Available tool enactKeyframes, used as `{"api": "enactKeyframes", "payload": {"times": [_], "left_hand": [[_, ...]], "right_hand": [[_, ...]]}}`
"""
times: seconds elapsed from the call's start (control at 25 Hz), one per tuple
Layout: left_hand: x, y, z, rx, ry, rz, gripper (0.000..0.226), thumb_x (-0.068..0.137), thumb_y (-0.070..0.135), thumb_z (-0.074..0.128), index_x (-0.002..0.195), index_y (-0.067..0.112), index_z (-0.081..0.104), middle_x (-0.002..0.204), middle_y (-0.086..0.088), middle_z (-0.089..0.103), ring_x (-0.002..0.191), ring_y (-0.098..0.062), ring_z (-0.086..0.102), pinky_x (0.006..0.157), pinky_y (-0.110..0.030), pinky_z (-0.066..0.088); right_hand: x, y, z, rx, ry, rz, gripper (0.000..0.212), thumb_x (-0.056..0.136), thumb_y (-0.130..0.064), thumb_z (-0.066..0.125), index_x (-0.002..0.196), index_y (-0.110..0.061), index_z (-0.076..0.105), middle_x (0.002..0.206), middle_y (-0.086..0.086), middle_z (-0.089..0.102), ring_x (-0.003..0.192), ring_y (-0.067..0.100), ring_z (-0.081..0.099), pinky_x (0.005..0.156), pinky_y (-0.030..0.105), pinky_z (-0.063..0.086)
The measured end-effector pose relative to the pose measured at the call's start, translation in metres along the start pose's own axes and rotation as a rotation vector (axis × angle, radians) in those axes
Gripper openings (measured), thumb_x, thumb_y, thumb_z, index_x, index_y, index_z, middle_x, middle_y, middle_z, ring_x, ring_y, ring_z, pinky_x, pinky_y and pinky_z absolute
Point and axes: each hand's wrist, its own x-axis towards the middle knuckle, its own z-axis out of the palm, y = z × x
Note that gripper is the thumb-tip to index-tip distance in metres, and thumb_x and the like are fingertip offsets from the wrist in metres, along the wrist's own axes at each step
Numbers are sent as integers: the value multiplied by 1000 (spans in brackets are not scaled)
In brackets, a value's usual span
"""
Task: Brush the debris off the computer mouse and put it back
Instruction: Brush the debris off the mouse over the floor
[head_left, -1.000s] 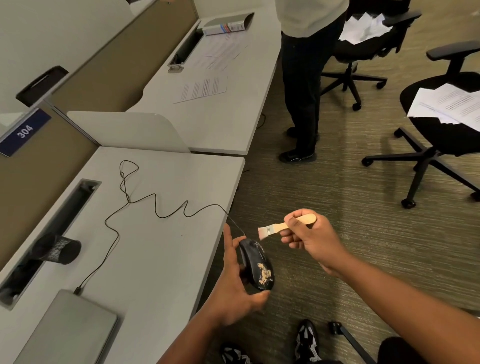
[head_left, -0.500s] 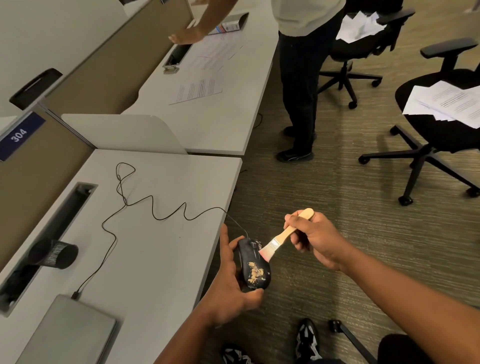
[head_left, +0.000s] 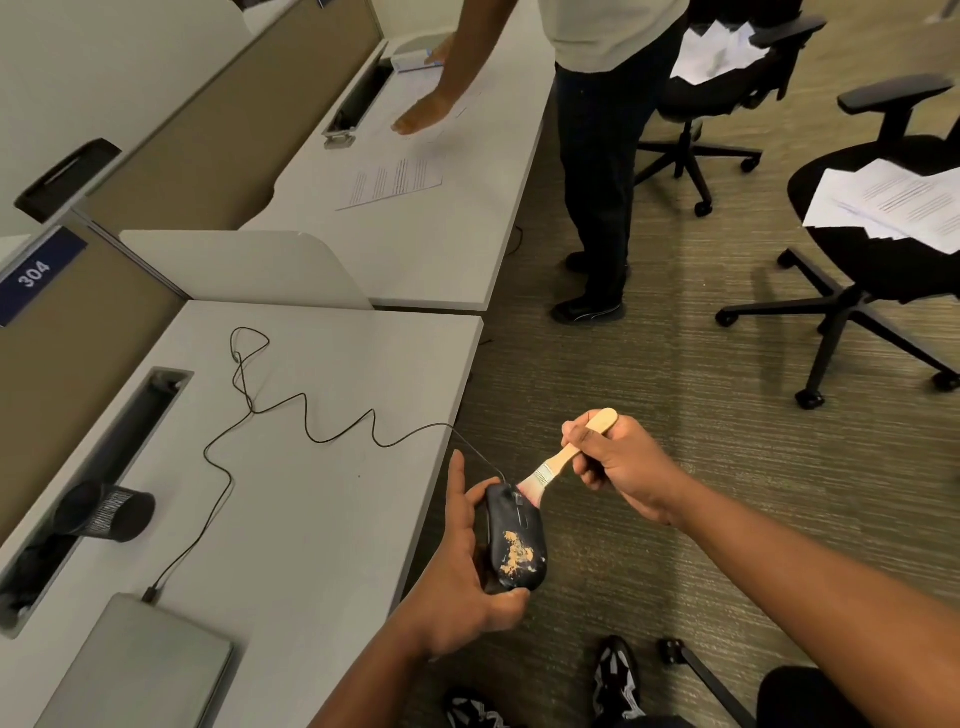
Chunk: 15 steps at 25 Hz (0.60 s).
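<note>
My left hand (head_left: 457, 587) grips a black wired computer mouse (head_left: 511, 535) just off the desk's front edge, over the carpet. Tan crumbly debris (head_left: 517, 557) covers the rear of the mouse's top. My right hand (head_left: 621, 467) holds a small wooden-handled brush (head_left: 566, 457); its pinkish bristles touch the front of the mouse near the scroll wheel. The mouse's thin black cable (head_left: 311, 426) snakes across the white desk (head_left: 291, 519) to a closed grey laptop (head_left: 140, 670).
A black mesh pen cup (head_left: 106, 512) lies on its side by the desk's cable slot. A person (head_left: 597, 156) stands at the far desk, a hand on papers. Two black office chairs (head_left: 872, 270) holding papers stand on the carpet at right. My shoes show at the bottom.
My right hand has swung the brush down from level in the air until its bristles meet the front of the mouse. The other person's arm has reached over the far desk.
</note>
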Motion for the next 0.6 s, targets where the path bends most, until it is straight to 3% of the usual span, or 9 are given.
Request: {"api": "enactKeyframes", "payload": {"times": [0.2, 0.32, 0.48, 0.6], "left_hand": [[1, 4, 3, -6, -1, 1, 153, 74, 1, 90, 152, 73, -19, 145, 43, 42, 137, -9, 61, 95, -36, 63], [1, 5, 4, -14, -1, -8, 153, 73, 0, 90, 151, 76, -18, 142, 44, 43, 133, -15, 66, 93, -43, 64], [1, 6, 4, -9, 17, -19, 152, 73, 1, 90, 150, 77, -19, 140, 45, 44, 136, -9, 62, 97, -41, 63], [1, 11, 5, -9, -6, -21, 152, 74, 2, 88, 149, 77, -20, 144, 46, 41, 138, -7, 60, 99, -42, 62]], "right_hand": [[-1, 10, 4, -182, 99, -44, 13, 103, -28, 65, 98, -17, 69, 73, 2, 69, 61, 8, 61, 56, 23, 49], [-6, 12, 5, -113, 130, -100, 6, 99, -20, 71, 94, -20, 74, 74, -4, 70, 66, 8, 61, 59, 24, 51], [-12, 3, 5, 87, 88, -121, 2, 94, -20, 76, 96, -19, 77, 76, -4, 71, 67, 8, 62, 60, 24, 52], [-15, -6, 11, 181, 8, -88, 31, 86, -36, 77, 105, -11, 72, 72, 0, 69, 63, 10, 61, 57, 24, 50]]}}
